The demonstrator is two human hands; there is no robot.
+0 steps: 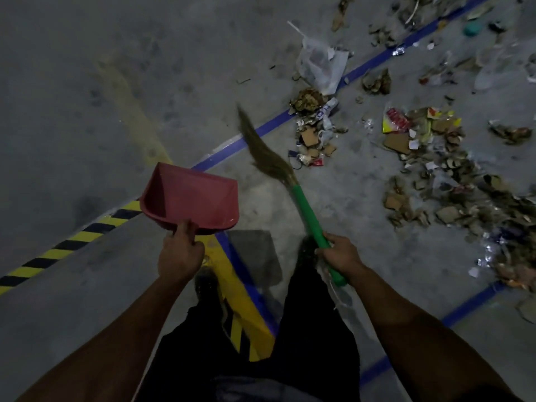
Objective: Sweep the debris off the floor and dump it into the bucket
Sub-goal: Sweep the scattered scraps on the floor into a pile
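My left hand grips the handle of a red dustpan, held above the floor with its mouth pointing away from me. In my right hand is the green handle of a grass broom; its brown bristles hang in the air, blurred. Debris lies scattered on the grey concrete floor to the right: a small heap of cardboard scraps and wrappers, a clear plastic bag, a yellow and red wrapper, and a long spread of cardboard bits. No bucket is in view.
Blue tape lines cross the floor diagonally. A yellow and black hazard stripe runs at the left, and a yellow strip passes between my feet. My dark trousers and shoes fill the bottom centre. More litter lies at the top right.
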